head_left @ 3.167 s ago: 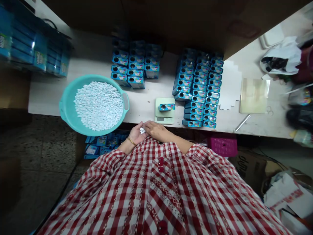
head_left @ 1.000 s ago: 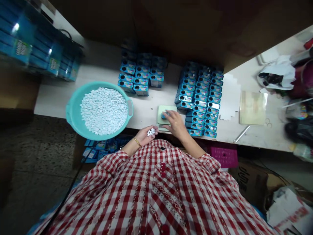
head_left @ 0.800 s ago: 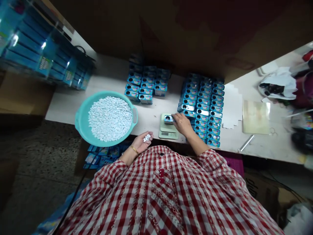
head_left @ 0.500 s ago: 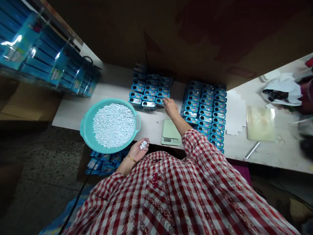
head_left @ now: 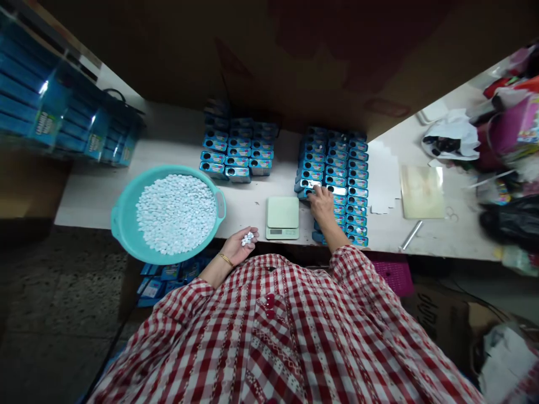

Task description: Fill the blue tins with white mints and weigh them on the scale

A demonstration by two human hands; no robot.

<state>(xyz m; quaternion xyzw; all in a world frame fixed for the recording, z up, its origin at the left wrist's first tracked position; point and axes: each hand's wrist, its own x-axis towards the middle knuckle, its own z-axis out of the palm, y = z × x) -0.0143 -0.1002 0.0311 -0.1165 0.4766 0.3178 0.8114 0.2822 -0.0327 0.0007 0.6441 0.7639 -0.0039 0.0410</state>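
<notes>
Pale and scuffed in places, the counter [head_left: 248, 209] runs across the view beneath a dark brown panel [head_left: 252, 62]. On it, the right hand [head_left: 322, 205] bends its fingers down onto a blue box [head_left: 306, 194] at the near end of a short column, within the right-hand block of boxes [head_left: 357, 182]. Its fingers hide the contact, so I cannot tell whether that grip pinches the box or merely rests on it. Palm up, the left hand [head_left: 239, 247] lies loosely cupped near the counter's edge, fingers unclenched, with a few white pieces [head_left: 247, 239] resting in it.

Handling these well would, I judge, mean keeping the left palm level so nothing rolls off, and taking the box by its narrow sides, upright, without jostling its close neighbours.

Between the hands sits a pale green scale [head_left: 282, 213]. A turquoise basin [head_left: 118, 224] holding a heap of similar pieces [head_left: 177, 213] overhangs the counter's edge at left, and a second group of boxes [head_left: 238, 152] stands farther back. To the right lie white paper [head_left: 383, 185], a yellowish sheet [head_left: 422, 192] and a metal tube [head_left: 410, 235]; below is a magenta basket [head_left: 393, 275], beside a dim, cluttered floor area
</notes>
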